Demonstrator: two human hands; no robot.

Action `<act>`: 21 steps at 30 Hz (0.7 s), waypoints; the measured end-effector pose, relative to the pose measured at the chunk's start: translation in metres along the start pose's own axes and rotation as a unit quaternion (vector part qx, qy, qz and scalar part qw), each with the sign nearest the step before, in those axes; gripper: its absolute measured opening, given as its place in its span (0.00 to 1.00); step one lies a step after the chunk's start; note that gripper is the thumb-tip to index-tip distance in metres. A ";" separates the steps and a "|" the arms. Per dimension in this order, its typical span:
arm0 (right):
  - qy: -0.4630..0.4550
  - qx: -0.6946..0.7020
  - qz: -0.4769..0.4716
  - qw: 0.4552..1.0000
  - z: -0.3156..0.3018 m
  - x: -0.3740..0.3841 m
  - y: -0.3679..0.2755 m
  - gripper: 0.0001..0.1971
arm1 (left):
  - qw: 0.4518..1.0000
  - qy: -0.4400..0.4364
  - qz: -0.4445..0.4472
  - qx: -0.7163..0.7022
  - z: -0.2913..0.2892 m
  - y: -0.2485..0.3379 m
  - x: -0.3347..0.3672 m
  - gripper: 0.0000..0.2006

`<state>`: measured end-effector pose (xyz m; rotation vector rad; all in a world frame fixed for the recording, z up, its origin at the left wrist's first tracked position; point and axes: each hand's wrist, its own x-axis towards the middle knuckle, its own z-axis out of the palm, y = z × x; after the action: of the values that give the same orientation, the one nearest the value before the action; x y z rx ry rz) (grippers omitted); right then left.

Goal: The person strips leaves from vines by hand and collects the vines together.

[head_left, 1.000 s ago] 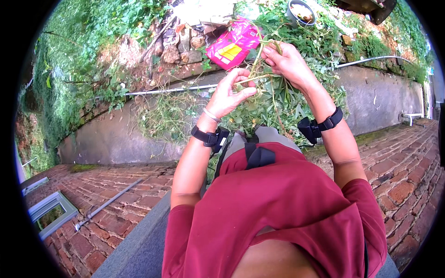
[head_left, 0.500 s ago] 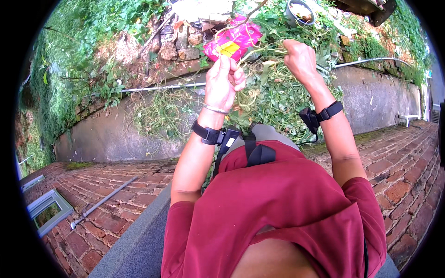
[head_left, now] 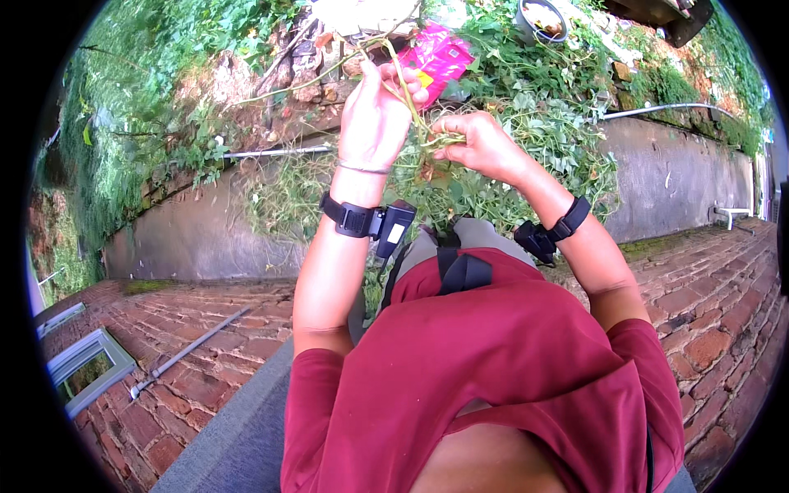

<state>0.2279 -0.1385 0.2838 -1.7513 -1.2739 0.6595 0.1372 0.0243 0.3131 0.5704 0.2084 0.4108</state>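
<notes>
My left hand (head_left: pixel 376 119) is raised palm up, its fingers curled round a long pale-green vine (head_left: pixel 404 70). The stem runs down from it to my right hand (head_left: pixel 485 149), which is closer to my body and pinches a bunched part of the vine between thumb and fingers. A thin length of stem reaches out to the left past my left hand. Just beyond the hands lies a bright pink plastic packet (head_left: pixel 444 59) with a yellow patch, partly covered by fingers and stem. Cut leafy vines (head_left: pixel 526 185) are heaped beneath my right hand.
A grey pipe (head_left: pixel 275 153) runs along the edge of a concrete strip (head_left: pixel 205 226). Broken bricks and stones lie beyond it. A dark round pot (head_left: pixel 542 20) stands at the far right among greenery. The brick wall (head_left: pixel 205 337) has a window frame (head_left: pixel 90 370) and a thin pipe.
My right hand has come down and left, closer to my left hand. The left hand has shifted slightly left and away from me, turning palm up. More of the pink packet shows.
</notes>
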 end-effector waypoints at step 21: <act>0.191 0.072 0.114 0.972 -0.051 0.018 -0.013 0.07 | 0.919 -0.082 -0.056 0.381 -0.036 -0.060 -0.048 0.05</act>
<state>0.2688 -0.1372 0.3213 -1.8107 -0.7519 0.4966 0.1022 -0.0252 0.2536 1.3499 0.2372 0.1537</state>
